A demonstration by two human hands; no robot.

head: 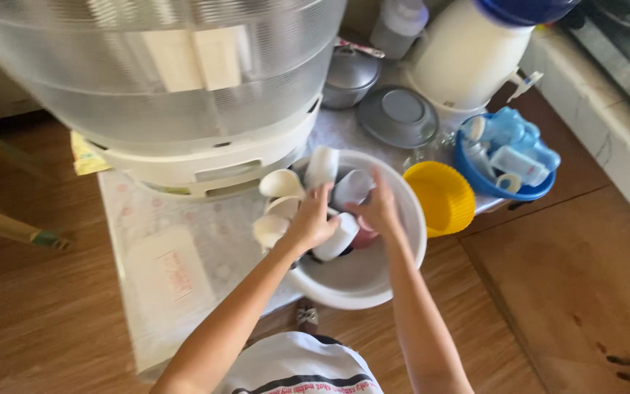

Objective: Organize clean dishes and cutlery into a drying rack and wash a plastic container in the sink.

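Cups crowd the white basin [402,270] under my hands. I have my left hand [311,219] closed around a white cup [337,239] lying on its side, just below and right of the palm. My right hand [379,209] sits close beside it, fingers curled down onto the same cluster; what it grips I cannot tell. More cream cups [280,184] lean on the basin's left rim, with a yellow bowl [442,197] just right.
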